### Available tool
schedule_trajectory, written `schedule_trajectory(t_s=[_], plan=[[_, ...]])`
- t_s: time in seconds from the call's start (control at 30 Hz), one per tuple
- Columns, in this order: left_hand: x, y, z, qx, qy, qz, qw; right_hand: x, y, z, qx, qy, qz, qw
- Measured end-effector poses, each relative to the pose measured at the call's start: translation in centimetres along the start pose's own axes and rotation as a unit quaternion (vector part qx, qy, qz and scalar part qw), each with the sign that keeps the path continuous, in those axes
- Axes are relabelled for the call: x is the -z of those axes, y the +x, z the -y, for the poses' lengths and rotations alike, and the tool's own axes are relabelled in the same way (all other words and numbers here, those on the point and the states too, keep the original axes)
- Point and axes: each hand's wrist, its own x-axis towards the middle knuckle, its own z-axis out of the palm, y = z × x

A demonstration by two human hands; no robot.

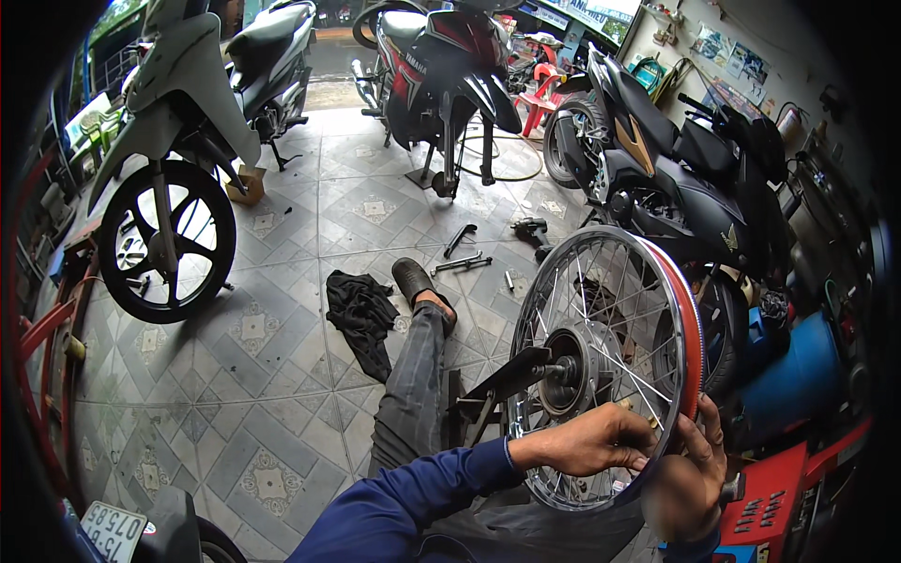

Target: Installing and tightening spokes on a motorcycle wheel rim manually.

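A chrome spoked wheel (542,310) with a red band (693,328) along its rim is mounted upright on a black metal stand (483,385). My left hand (601,441), in a navy sleeve, has curled fingers at the spokes just inside the rim; what they pinch is too small to name. My right hand (699,450) grips the rim's outer side at lower right, partly blurred. My outstretched leg (408,394) ends in a dark clog (416,281), beside a crumpled black cloth (352,314).
Motorbikes (422,94) stand ahead, at left (164,216) and right (657,169). A power tool (530,235) and loose wrenches (458,263) lie on the tiled floor (263,375). A blue drum (798,366), red tool cabinet (770,488) and red metal frame (47,319) flank me.
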Motion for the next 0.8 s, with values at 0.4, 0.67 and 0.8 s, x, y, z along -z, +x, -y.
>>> schedule_trajectory(t_s=[0.4, 0.67, 0.8], plan=[[0.2, 0.1, 0.2, 0.018, -0.020, 0.008, 1.000, 0.0, -0.5, -0.6, -0.006, 0.035, 0.015, 0.999], [-0.1, -0.4, -1.8, -0.018, 0.043, 0.015, 0.999, -2.7, -1.6, 1.2, -0.131, 0.036, -0.117, 0.984], [-0.8, 0.0, -0.3, -0.055, 0.011, 0.025, 0.998, -2.9, -0.3, 3.8, 0.053, -0.627, 0.592, 0.504]])
